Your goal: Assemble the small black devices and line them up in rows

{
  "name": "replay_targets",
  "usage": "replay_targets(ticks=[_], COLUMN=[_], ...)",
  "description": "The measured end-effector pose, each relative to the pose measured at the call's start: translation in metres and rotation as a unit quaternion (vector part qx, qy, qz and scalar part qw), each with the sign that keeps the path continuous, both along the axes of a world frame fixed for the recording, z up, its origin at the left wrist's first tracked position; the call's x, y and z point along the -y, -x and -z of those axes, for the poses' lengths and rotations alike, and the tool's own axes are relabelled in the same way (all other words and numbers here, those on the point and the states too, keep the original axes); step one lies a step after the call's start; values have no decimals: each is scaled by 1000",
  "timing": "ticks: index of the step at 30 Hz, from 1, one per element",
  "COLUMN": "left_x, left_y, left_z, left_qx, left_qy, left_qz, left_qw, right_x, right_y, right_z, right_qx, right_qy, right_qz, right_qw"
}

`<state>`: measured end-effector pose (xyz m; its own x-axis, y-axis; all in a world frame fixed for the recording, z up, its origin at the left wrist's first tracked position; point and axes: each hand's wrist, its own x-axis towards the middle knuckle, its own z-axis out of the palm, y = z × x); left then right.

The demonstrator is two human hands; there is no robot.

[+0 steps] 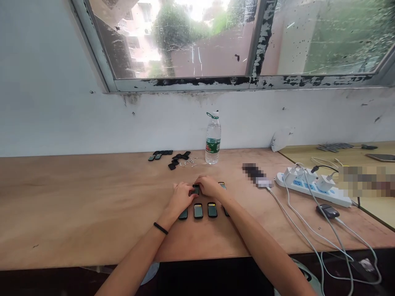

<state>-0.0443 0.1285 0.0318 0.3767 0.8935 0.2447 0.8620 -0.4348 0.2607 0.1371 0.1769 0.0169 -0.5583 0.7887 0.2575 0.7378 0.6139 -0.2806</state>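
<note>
My left hand (182, 198) and my right hand (208, 187) meet over the wooden table. Between their closed fingertips is a small black device with a grey screen (196, 189), its edges partly covered. Nearer to me, similar devices lie in a row: one device (198, 211) and another device (212, 209) show fully, while a device (183, 214) by my left wrist is partly covered. My right forearm hides most of one device (226, 212) at the row's right end. Beyond my right wrist, the top of another device (222, 185) shows.
At the back are a stack of similar devices (158, 156), loose black pieces (175, 160) and tiny pale parts (187, 162). A water bottle (212, 139) stands by the wall. Rightward lie a white power strip (314, 188), cables (296, 211) and a dark charger-like object (327, 211).
</note>
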Motion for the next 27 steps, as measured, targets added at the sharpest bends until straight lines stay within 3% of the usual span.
replay_targets(ticks=[4, 10, 16, 27], left_x=[-7, -29, -36, -46], left_y=[9, 46, 66, 74], left_z=[-1, -4, -1, 10], left_qx=[66, 200, 180, 169], left_qy=[-12, 17, 121, 149], left_qz=[-5, 14, 55, 55], left_qw=[998, 979, 975, 973], right_x=[3, 11, 24, 24], right_y=[-1, -4, -6, -12], right_z=[0, -7, -13, -8], right_qx=[-33, -76, -105, -103], right_qy=[-10, -16, -12, 20], right_qz=[5, -23, -54, -56], right_qw=[999, 997, 993, 993])
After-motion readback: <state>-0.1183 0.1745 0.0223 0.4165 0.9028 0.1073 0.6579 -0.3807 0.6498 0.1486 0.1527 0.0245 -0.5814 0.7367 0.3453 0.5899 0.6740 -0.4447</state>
